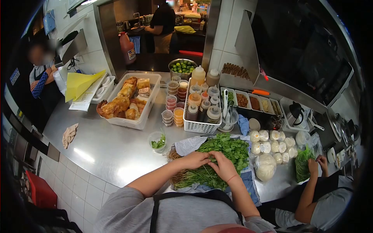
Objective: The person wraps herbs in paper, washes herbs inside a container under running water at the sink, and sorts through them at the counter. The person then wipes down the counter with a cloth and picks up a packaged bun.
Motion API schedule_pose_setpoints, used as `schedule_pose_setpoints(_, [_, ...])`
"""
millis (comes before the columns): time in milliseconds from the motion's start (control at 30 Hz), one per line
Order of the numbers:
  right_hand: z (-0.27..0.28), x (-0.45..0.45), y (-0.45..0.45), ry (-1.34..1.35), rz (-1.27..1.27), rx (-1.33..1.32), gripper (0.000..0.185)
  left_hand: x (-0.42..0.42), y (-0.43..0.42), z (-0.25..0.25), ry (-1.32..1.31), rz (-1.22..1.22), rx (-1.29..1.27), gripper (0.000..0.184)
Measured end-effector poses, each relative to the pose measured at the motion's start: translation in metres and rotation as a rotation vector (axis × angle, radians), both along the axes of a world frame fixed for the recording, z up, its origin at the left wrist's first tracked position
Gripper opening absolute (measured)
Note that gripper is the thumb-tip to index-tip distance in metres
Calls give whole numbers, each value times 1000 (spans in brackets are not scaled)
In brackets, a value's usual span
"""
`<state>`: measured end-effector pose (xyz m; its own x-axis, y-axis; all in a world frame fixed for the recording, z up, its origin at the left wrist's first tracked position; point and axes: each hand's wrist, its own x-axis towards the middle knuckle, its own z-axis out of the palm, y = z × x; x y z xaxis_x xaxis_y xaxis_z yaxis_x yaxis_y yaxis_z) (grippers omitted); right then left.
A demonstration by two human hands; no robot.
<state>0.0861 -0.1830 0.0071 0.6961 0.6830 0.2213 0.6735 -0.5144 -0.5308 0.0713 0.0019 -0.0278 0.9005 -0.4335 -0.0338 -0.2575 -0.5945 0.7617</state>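
Observation:
A large heap of cilantro (229,149) with roots and long stems lies on paper and a blue cloth (250,184) at the counter's front edge. Over the middle of it, my left hand (197,159) and my right hand (224,167) meet at the fingertips. Both have fingers closed in a pinch on cilantro; the exact sprig is too small to make out. Just left of the heap stands a clear plastic cup (157,142) with a few green leaves inside. Crumpled printed paper (189,145) lies beside the roots.
A tub of roast meat (149,106), stacked sauce cups (171,101) and a white basket (202,127) of squeeze bottles stand behind. Wrapped white balls (266,167) sit to the right. There a co-worker's hands (315,165) hold a bag of greens (303,165). A rag (70,136) lies left.

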Motion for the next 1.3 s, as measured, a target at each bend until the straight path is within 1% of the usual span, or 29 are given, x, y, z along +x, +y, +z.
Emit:
schedule_pose_setpoints(33, [-1,0,0,125,-38,6,29,2,2,3,1,1,1,31])
schedule_pose_setpoints(67, [-11,3,-1,-2,3,40,21,0,3,4,28,-6,-8,31])
schedule_pose_setpoints(100, [-15,3,-3,1,1,41,21,-2,3,5,51,-15,-17,30])
schedule_pose_setpoints(167, [-16,3,-6,-70,22,-52,17,-2,4,-1,49,-28,-31,29])
schedule_pose_setpoints(200, [-14,2,-7,-95,33,-75,16,-3,5,0,40,-30,6,29])
schedule_pose_setpoints(233, [-14,-1,-9,-98,36,-76,16,-4,5,0,27,-30,44,29])
schedule_pose_setpoints(333, [-7,-9,-11,-147,20,-211,19,-10,4,4,-10,-34,83,28])
schedule_pose_setpoints(367, [-7,-9,-10,-146,18,-207,19,-12,3,6,-14,-38,115,27])
schedule_pose_setpoints(400, [-10,-9,-8,-202,19,-164,18,-14,3,7,-72,-12,138,26])
schedule_pose_setpoints(433, [-13,-11,-10,-251,8,-126,16,-12,3,4,-75,8,139,25])
schedule_pose_setpoints(500, [-11,-13,-9,-240,-44,-124,17,-10,5,1,-129,-1,134,25])
schedule_pose_setpoints(567, [-9,-17,-8,-228,-59,-224,18,-10,5,5,-118,-4,133,24])
schedule_pose_setpoints(633, [-7,-20,-7,-228,-84,-211,18,-8,4,8,-97,-25,146,24])
schedule_pose_setpoints(667, [-5,-18,-7,-240,-68,-203,18,-6,4,5,-69,-3,119,24])
schedule_pose_setpoints(733, [-11,-13,-10,-261,-78,-204,17,-11,1,16,-19,24,51,24])
schedule_pose_setpoints(833, [-10,-7,-13,-287,-83,-248,14,-10,-4,27,-89,2,68,25])
schedule_pose_setpoints(933, [-6,-3,-12,-355,-68,-235,14,-3,-3,27,-78,36,100,28])
schedule_pose_setpoints(967, [-5,-3,-11,-337,-68,-240,14,-1,-1,22,-60,32,96,28])
schedule_pose_setpoints(1033, [-3,-1,-11,-390,-67,-272,14,4,0,18,-318,0,116,28])
schedule_pose_setpoints(1067, [-7,2,-10,-328,-65,-231,13,7,0,18,-136,19,123,25])
schedule_pose_setpoints(1100, [-2,7,-8,-318,-56,-232,13,10,1,24,2,13,75,25])
schedule_pose_setpoints(1133, [7,13,-5,-239,-43,-280,14,13,4,26,166,13,23,26])
schedule_pose_setpoints(1167, [7,17,-3,-130,-18,-334,14,10,7,22,106,-15,-219,26])
schedule_pose_setpoints(1200, [0,28,-9,-110,84,-169,19,28,15,6,183,-103,-292,26])
schedule_pose_setpoints(1233, [5,34,-10,161,66,35,25,36,21,2,146,-116,-312,24])
schedule_pose_setpoints(1267, [5,44,-13,321,39,95,30,31,23,18,62,-163,-329,23])
schedule_pose_setpoints(1300, [4,52,-18,314,28,195,32,44,26,3,231,-137,-333,21])
